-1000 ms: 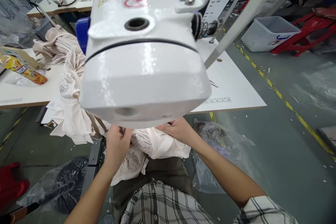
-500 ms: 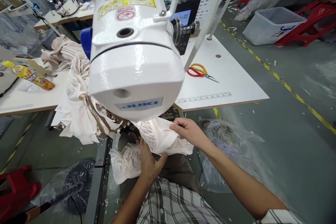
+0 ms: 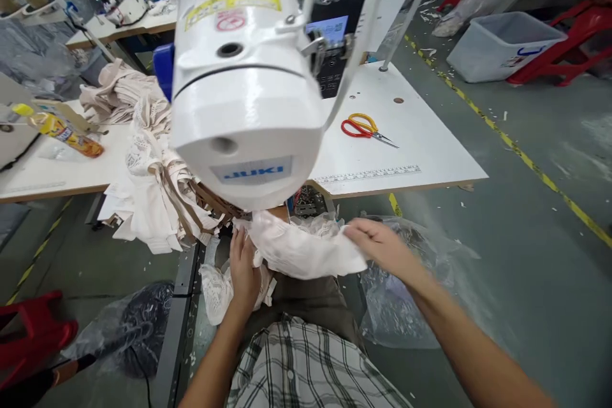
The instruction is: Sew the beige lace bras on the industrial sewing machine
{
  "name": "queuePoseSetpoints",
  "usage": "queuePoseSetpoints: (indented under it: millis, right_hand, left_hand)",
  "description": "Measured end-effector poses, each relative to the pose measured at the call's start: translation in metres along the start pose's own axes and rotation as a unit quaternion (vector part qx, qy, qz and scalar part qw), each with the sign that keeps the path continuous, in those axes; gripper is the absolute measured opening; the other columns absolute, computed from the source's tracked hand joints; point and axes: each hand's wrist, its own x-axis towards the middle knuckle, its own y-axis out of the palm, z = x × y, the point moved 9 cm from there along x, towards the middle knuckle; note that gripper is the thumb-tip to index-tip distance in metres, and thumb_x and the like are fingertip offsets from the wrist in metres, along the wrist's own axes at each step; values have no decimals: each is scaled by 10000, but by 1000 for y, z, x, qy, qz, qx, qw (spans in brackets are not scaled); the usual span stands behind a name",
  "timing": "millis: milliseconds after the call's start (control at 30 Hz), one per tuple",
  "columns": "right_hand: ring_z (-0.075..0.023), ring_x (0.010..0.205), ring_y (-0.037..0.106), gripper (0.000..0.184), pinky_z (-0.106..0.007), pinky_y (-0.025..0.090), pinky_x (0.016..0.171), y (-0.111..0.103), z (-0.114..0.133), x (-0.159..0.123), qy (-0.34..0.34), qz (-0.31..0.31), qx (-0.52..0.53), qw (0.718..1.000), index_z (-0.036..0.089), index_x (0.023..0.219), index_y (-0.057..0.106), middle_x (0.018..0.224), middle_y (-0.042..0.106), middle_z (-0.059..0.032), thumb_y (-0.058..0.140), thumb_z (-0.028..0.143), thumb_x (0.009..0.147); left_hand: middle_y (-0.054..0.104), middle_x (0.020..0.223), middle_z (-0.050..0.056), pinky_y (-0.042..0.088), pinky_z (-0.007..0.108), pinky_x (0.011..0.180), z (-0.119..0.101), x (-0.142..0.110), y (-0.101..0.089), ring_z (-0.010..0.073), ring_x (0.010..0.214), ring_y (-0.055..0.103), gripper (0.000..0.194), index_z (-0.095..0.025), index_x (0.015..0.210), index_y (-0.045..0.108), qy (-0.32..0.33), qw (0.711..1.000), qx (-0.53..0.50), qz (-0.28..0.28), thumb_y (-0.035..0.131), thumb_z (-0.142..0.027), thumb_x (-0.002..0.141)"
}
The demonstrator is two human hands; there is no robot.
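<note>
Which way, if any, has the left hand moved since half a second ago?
Yes: judged against the grey metal rail, the left hand has moved left, closer to it.

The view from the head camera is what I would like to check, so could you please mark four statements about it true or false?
1. Red-and-yellow-handled scissors lie on the white tabletop. True.
2. The right hand touches the scissors. False: it is at the edge of the pale lace garment.
3. The translucent plastic bin is on the floor. True.
4. The plastic bottle has a blue cap. False: yellow.
</note>
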Motion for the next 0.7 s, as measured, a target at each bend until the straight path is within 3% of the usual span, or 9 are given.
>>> queuePoseSetpoints:
  millis: [67, 167, 233, 300, 400, 500, 567, 633, 700]
  right_hand:
    - [-219, 666, 604, 432, -310, 420, 557, -32, -33, -12, 55, -38, -74, 995, 211, 783, 632, 772, 672, -66, 473, 593, 904]
    - [-235, 622, 616, 410, -358, 429, 568, -58, -85, -16, 102, -8, -234, 967, 249, 662, 594, 712, 673, -126, 469, 552, 909]
    - [-282, 723, 669, 319, -395, 465, 625, -56, -109, -11, 101, 3, -268, 958, 256, 746, 638, 831, 704, -175, 501, 505, 890]
    - [-331, 866, 686, 284, -438, 504, 728, -40, -113, -2, 69, -29, -249, 966, 234, 883, 659, 966, 708, -197, 521, 481, 863]
    - [-323, 957, 670, 374, -456, 531, 815, 21, -86, 9, 11, -23, -162, 986, 190, 1032, 643, 1085, 687, -177, 501, 494, 866]
    - [-272, 967, 660, 366, -401, 535, 826, 111, -31, 12, -55, 111, -83, 989, 195, 1083, 649, 1073, 691, -134, 468, 474, 930]
    - [-252, 964, 656, 323, -385, 512, 862, 166, 8, 8, -114, 201, -58, 971, 200, 1069, 675, 1047, 700, -113, 466, 419, 956]
    - [-263, 1077, 623, 356, -388, 479, 938, 208, 37, 7, -163, 245, -35, 955, 201, 1183, 652, 1183, 669, -121, 549, 422, 923]
    - [-301, 1214, 549, 616, -400, 436, 1011, 242, 54, 6, -197, 281, -20, 939, 185, 1333, 564, 1361, 577, -148, 695, 490, 813]
  left_hand:
    - [366, 1548, 163, 293, 570, 1157, -16, -5, 3, 329, 1485, 245, 604, -236, 1455, 409, 38, 999, 19, 20, 495, -111, 870]
    - [429, 1523, 100, 359, 457, 1150, -24, -22, 23, 278, 1435, 361, 596, -279, 1407, 478, 67, 987, 14, 148, 622, -244, 829]
    - [480, 1478, 96, 400, 406, 1117, 9, -38, 20, 256, 1376, 439, 565, -267, 1366, 515, -27, 977, 51, 205, 645, -353, 823]
    - [552, 1367, 159, 427, 426, 1063, 66, -58, -8, 269, 1289, 511, 443, -189, 1307, 543, -183, 956, 125, 192, 521, -378, 907]
    - [662, 977, 221, 488, 450, 848, 133, -92, -57, 323, 984, 640, 369, -91, 1011, 629, -324, 907, 211, 164, 375, -354, 961]
    - [627, 683, 122, 445, 342, 654, 160, -117, -71, 269, 706, 638, 292, -161, 699, 571, -363, 878, 227, 215, 483, -347, 906]
    - [610, 661, 88, 390, 299, 608, 155, -124, -71, 231, 660, 615, 281, -182, 661, 520, -361, 873, 227, 236, 471, -310, 906]
    - [583, 654, 69, 337, 283, 575, 134, -123, -75, 202, 622, 576, 318, -196, 663, 479, -350, 877, 226, 239, 389, -312, 945]
    - [531, 628, 40, 307, 274, 559, 104, -114, -82, 174, 585, 524, 376, -208, 657, 425, -331, 888, 213, 237, 301, -352, 981]
